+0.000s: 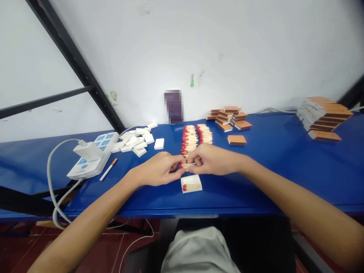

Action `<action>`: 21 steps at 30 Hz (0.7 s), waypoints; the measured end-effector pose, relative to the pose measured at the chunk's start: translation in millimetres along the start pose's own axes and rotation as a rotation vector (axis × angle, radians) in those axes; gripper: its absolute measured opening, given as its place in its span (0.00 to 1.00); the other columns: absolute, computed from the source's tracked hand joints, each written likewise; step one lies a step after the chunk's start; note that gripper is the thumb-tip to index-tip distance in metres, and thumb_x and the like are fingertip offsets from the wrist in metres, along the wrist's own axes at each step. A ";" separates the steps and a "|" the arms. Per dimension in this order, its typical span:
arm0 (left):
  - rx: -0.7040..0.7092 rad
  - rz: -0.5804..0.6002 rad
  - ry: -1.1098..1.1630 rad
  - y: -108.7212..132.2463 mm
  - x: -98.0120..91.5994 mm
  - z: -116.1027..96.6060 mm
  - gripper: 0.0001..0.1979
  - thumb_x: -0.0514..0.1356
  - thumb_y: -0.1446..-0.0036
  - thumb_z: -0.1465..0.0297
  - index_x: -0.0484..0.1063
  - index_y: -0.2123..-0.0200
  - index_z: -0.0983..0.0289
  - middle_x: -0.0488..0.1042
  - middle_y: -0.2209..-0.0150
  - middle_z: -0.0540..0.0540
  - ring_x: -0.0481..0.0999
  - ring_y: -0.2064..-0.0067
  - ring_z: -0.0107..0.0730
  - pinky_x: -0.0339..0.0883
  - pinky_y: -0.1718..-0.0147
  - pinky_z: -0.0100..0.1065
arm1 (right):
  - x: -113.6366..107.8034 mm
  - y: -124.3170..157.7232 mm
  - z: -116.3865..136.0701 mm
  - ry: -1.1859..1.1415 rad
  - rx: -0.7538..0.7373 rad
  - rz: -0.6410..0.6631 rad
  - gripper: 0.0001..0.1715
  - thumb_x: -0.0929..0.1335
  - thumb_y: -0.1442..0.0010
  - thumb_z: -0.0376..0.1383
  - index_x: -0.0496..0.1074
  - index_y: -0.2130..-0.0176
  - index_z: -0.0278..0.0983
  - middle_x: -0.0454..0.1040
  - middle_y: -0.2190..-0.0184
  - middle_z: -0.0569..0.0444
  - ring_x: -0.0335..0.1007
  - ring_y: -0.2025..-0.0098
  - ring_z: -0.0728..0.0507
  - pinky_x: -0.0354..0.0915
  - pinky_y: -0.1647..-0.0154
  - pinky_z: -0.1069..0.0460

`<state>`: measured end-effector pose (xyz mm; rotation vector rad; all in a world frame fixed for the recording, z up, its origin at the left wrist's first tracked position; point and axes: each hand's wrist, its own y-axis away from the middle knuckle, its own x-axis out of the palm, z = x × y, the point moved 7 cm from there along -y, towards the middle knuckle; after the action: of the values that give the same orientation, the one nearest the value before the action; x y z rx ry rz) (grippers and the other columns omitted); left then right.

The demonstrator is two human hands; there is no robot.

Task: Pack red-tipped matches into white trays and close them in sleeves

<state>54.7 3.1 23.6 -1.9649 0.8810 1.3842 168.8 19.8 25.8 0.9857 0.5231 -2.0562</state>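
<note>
Between my two hands is a small bunch of red-headed matches [187, 165]. My left hand [159, 168] pinches it at the heads, and my right hand [212, 159] closes on the bare stick ends. Just below the fingers lies an open white matchbox tray [191, 190], with several matches [192, 187] along its near side. Behind my hands two long rows of matches stretch back, a left row [189, 138] and a right row [204, 133], heads to the left. My right hand partly covers their near ends.
White inner trays [133, 142] are heaped at left, beside a power strip [98, 155] with a charger and cable. A cigarette [108, 169] lies near it. Orange matchbox sleeves [229, 116] are piled at the back, one sleeve [237, 140] apart; more boxes [324, 113] are stacked far right.
</note>
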 end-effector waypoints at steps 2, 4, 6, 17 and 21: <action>0.034 0.021 0.056 0.7 2.8 -6.4 0.10 0.55 0.36 0.65 0.69 0.68 0.64 0.60 0.80 0.44 0.60 0.77 0.24 0.53 0.75 0.28 | 5.0 2.9 2.1 -0.081 -0.003 0.095 0.13 0.67 0.41 0.41 0.73 0.72 0.34 0.62 0.83 0.62 0.53 0.80 0.53 0.51 0.79 0.56; 0.062 0.036 0.090 0.9 7.9 -9.8 0.08 0.58 0.39 0.66 0.71 0.68 0.64 0.60 0.81 0.44 0.60 0.77 0.23 0.54 0.74 0.27 | 10.0 5.0 3.0 -0.122 0.006 0.170 0.11 0.68 0.43 0.39 0.73 0.71 0.34 0.66 0.82 0.61 0.57 0.80 0.53 0.53 0.79 0.57; 0.080 0.043 0.119 0.8 13.1 -10.5 0.06 0.59 0.42 0.67 0.72 0.69 0.63 0.62 0.81 0.45 0.61 0.77 0.23 0.55 0.74 0.27 | 13.9 5.7 2.9 -0.134 0.018 0.216 0.10 0.68 0.44 0.38 0.73 0.71 0.33 0.69 0.81 0.60 0.59 0.80 0.53 0.55 0.79 0.57; 0.196 -0.039 0.049 0.2 12.5 -15.1 0.14 0.64 0.47 0.59 0.73 0.64 0.64 0.73 0.63 0.55 0.73 0.64 0.34 0.66 0.63 0.33 | 13.7 3.3 1.5 -0.060 0.033 0.209 0.12 0.69 0.42 0.40 0.77 0.70 0.33 0.75 0.80 0.56 0.66 0.78 0.51 0.60 0.76 0.57; 0.197 -0.077 0.024 -0.9 12.3 -14.0 0.14 0.62 0.44 0.60 0.73 0.60 0.64 0.73 0.60 0.56 0.74 0.61 0.35 0.67 0.60 0.33 | 3.9 4.4 1.1 0.051 0.034 0.123 0.12 0.70 0.42 0.39 0.78 0.71 0.33 0.72 0.81 0.58 0.63 0.80 0.52 0.56 0.78 0.56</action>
<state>66.5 -9.3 16.1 -1.8496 0.9070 1.1856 170.3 14.6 23.2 1.0663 0.4445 -1.9404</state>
